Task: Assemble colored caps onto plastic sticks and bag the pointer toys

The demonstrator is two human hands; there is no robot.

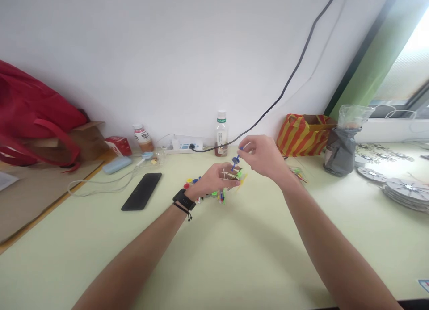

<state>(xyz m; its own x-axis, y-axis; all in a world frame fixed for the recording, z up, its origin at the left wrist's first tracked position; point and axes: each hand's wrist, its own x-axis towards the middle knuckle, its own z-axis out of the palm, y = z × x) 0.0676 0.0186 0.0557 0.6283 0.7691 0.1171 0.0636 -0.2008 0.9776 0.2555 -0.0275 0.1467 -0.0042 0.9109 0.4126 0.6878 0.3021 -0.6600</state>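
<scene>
Pinched between the fingertips of my right hand is a small blue plastic piece, a thin stem with a round disc part-way along it. Its lower end points down towards my left hand. My left hand is curled around a small light frame-like piece with green and yellow parts; its exact kind is too small to make out. Below and behind the left hand lies a scatter of small coloured plastic pieces, red, yellow, blue and green, partly hidden by that hand.
A black phone lies left of the hands. Behind stand a bottle, a power strip and a second bottle. To the right are a striped bag, a grey bag and stacked discs. A black cable hangs across the wall.
</scene>
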